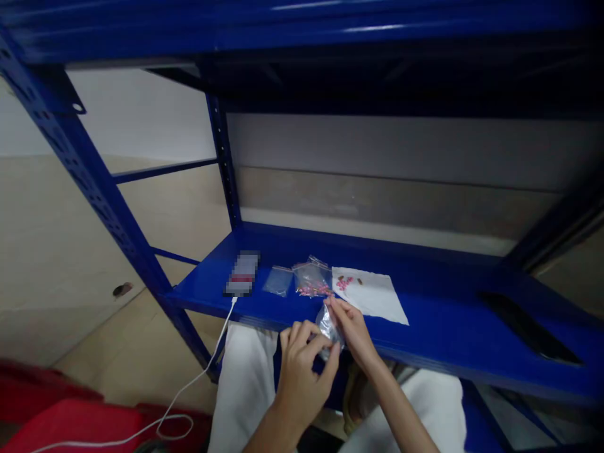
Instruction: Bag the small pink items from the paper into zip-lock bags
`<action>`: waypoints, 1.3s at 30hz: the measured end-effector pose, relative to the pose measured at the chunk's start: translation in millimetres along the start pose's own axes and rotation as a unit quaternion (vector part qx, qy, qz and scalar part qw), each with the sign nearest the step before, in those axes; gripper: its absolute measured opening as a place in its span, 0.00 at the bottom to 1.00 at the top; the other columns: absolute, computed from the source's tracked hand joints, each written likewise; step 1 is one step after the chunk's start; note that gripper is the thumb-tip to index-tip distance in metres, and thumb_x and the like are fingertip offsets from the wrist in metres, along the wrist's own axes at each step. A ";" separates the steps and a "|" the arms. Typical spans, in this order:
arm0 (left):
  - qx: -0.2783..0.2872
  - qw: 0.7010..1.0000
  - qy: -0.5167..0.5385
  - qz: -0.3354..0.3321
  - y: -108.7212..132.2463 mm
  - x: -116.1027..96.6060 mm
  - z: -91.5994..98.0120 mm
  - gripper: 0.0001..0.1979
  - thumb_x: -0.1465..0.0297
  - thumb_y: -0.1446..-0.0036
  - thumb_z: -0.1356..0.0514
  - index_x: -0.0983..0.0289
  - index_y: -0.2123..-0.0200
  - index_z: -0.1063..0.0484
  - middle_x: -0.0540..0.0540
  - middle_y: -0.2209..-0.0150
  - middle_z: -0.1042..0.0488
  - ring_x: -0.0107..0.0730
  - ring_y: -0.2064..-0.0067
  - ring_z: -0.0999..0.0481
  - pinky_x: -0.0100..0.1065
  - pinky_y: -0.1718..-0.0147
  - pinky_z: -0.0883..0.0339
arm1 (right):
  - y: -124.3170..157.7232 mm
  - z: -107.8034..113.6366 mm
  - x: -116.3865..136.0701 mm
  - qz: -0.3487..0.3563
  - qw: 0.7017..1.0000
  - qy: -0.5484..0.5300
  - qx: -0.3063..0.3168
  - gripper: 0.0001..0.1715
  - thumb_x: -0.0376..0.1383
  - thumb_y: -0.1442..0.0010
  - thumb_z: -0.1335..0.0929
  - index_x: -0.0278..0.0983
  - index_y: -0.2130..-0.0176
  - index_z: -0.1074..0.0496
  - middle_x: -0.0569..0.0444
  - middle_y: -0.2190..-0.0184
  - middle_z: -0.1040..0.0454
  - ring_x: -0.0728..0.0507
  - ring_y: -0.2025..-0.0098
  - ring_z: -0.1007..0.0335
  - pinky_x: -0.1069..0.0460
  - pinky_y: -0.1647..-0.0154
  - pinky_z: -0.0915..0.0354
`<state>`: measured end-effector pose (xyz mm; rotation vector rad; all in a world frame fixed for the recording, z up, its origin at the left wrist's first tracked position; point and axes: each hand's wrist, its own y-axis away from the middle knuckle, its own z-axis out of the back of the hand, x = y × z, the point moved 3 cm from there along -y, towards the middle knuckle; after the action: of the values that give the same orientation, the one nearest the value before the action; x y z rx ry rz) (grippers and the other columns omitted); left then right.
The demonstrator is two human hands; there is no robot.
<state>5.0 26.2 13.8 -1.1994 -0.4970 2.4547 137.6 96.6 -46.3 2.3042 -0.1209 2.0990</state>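
As listed left to right along the blue metal shelf [438, 314], the entries run: white cable [223, 333] hanging over its front edge; blurred packet [243, 274] on top; blue-tinted plastic bag [278, 281]; clear bag of pink pieces [311, 280]. Just off the front edge, left hand [299, 384] has fingers curled narrowly around a small clear plastic bag [328, 327], while right hand [353, 333] pinches its top, a narrow grip that suits thin film. Last, white paper sheet [377, 299], bearing pink and brown pieces, on the shelf.
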 end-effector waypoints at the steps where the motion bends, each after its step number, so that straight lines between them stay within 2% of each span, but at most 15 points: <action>1: 0.011 1.000 0.014 0.022 1.7 6.3 -7.0 0.07 0.68 0.47 0.45 0.60 0.70 0.28 0.54 0.67 0.30 0.37 0.62 0.31 0.40 0.61 0.42 | 2.0 1.0 0.6 -0.009 1.000 -0.007 0.004 0.21 0.50 0.48 0.34 0.35 0.67 0.25 0.58 0.81 0.33 0.51 0.81 0.43 0.55 0.77 0.46; 3: 0.008 0.994 0.079 0.080 6.3 21.1 -15.8 0.11 0.69 0.48 0.44 0.59 0.60 0.30 0.55 0.61 0.30 0.37 0.59 0.31 0.39 0.60 0.39 | 5.6 1.6 3.1 -0.031 0.999 -0.018 0.031 0.21 0.49 0.49 0.32 0.35 0.66 0.25 0.56 0.77 0.30 0.51 0.79 0.39 0.55 0.76 0.44; 5: -0.011 0.973 0.171 0.156 10.2 36.8 -17.6 0.17 0.68 0.48 0.44 0.60 0.53 0.36 0.56 0.58 0.32 0.32 0.64 0.29 0.35 0.65 0.36 | 8.7 1.0 7.8 -0.058 0.995 -0.027 0.076 0.21 0.49 0.50 0.31 0.35 0.66 0.25 0.55 0.75 0.28 0.50 0.77 0.35 0.55 0.76 0.43; 8: -0.028 0.928 0.293 0.229 11.4 52.0 -7.8 0.19 0.65 0.49 0.42 0.61 0.53 0.39 0.55 0.57 0.33 0.29 0.65 0.28 0.30 0.68 0.34 | 13.3 1.4 19.9 -0.074 0.987 -0.038 0.135 0.19 0.47 0.50 0.31 0.34 0.67 0.24 0.54 0.76 0.26 0.50 0.75 0.32 0.56 0.74 0.40; 11: -0.078 0.912 0.330 0.232 7.3 52.6 14.3 0.19 0.63 0.49 0.42 0.61 0.55 0.40 0.54 0.57 0.32 0.29 0.64 0.28 0.28 0.67 0.33 | 18.7 4.2 34.7 -0.082 0.982 -0.058 0.162 0.17 0.43 0.52 0.28 0.35 0.64 0.24 0.52 0.72 0.23 0.48 0.70 0.28 0.54 0.66 0.36; 14: -0.127 0.935 0.272 0.191 1.2 41.4 33.8 0.16 0.64 0.48 0.43 0.61 0.56 0.38 0.54 0.58 0.32 0.28 0.66 0.29 0.29 0.67 0.34 | 23.4 5.0 48.3 -0.087 0.978 -0.076 0.172 0.19 0.41 0.54 0.27 0.35 0.62 0.25 0.49 0.67 0.22 0.45 0.66 0.26 0.51 0.60 0.34; 17: -0.206 0.967 0.113 0.102 -3.0 21.0 45.9 0.10 0.66 0.48 0.43 0.62 0.62 0.36 0.55 0.59 0.33 0.34 0.61 0.31 0.35 0.61 0.37 | 24.3 4.7 56.7 -0.084 0.982 -0.078 0.150 0.21 0.41 0.56 0.26 0.34 0.61 0.25 0.47 0.67 0.22 0.43 0.65 0.25 0.48 0.58 0.33; 19: -0.232 0.971 0.007 0.047 -3.8 4.8 48.2 0.06 0.67 0.49 0.42 0.62 0.68 0.36 0.55 0.60 0.32 0.38 0.57 0.33 0.39 0.57 0.41 | 23.4 4.8 59.4 -0.089 0.986 -0.074 0.120 0.22 0.42 0.58 0.26 0.34 0.62 0.24 0.47 0.68 0.21 0.42 0.66 0.25 0.47 0.58 0.32; 21: -0.200 0.979 -0.045 0.020 -4.8 -8.9 45.9 0.05 0.68 0.48 0.43 0.61 0.72 0.37 0.54 0.63 0.32 0.38 0.57 0.34 0.40 0.56 0.43 | 23.0 4.8 62.2 -0.090 0.989 -0.067 0.094 0.22 0.42 0.59 0.25 0.34 0.63 0.24 0.47 0.69 0.21 0.42 0.66 0.25 0.47 0.59 0.31; 23: -0.132 0.990 -0.046 0.025 -6.6 -17.5 41.2 0.06 0.68 0.45 0.46 0.61 0.74 0.36 0.53 0.67 0.32 0.35 0.61 0.34 0.38 0.59 0.42 | 24.4 3.4 66.1 -0.086 0.991 -0.062 0.087 0.22 0.41 0.60 0.25 0.34 0.64 0.24 0.47 0.69 0.21 0.42 0.66 0.25 0.47 0.60 0.31; 25: -0.076 0.996 -0.011 0.045 -8.6 -21.2 36.1 0.09 0.68 0.43 0.48 0.61 0.75 0.36 0.52 0.70 0.33 0.33 0.64 0.34 0.34 0.62 0.41 | 27.9 0.2 70.1 -0.082 0.990 -0.062 0.101 0.20 0.41 0.60 0.25 0.35 0.64 0.24 0.48 0.69 0.21 0.43 0.67 0.25 0.49 0.60 0.31; 29: -0.012 0.993 0.080 0.083 -10.8 -20.8 23.8 0.14 0.66 0.40 0.52 0.62 0.77 0.39 0.49 0.75 0.37 0.29 0.69 0.35 0.29 0.68 0.41 | 37.1 -7.5 72.9 -0.085 0.985 -0.066 0.134 0.19 0.40 0.58 0.25 0.36 0.64 0.24 0.49 0.71 0.22 0.45 0.68 0.25 0.52 0.63 0.31; 31: 0.002 0.988 0.117 0.104 -8.5 -20.2 17.8 0.15 0.65 0.40 0.53 0.63 0.78 0.40 0.49 0.76 0.38 0.27 0.72 0.35 0.28 0.71 0.42 | 40.3 -10.7 72.5 -0.087 0.984 -0.064 0.141 0.19 0.40 0.59 0.25 0.36 0.65 0.23 0.50 0.71 0.22 0.45 0.68 0.25 0.52 0.64 0.31; 34: -0.008 0.980 0.149 0.132 -1.5 -20.6 14.4 0.15 0.64 0.40 0.52 0.63 0.78 0.42 0.48 0.77 0.38 0.26 0.73 0.36 0.27 0.73 0.43 | 43.6 -14.3 73.9 -0.084 0.984 -0.057 0.147 0.19 0.39 0.59 0.25 0.36 0.64 0.23 0.50 0.71 0.22 0.45 0.69 0.26 0.52 0.65 0.32; 39: -0.010 0.983 0.125 0.131 5.3 -21.8 22.4 0.15 0.64 0.41 0.51 0.63 0.78 0.42 0.47 0.77 0.39 0.26 0.73 0.37 0.27 0.73 0.44 | 51.5 -18.8 83.1 -0.071 0.988 -0.054 0.129 0.19 0.38 0.59 0.25 0.36 0.65 0.23 0.52 0.73 0.23 0.46 0.71 0.26 0.53 0.68 0.32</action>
<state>-1.4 8.1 39.0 -1.6479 -0.3085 2.4603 122.9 43.1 36.3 2.4801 0.3235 2.0272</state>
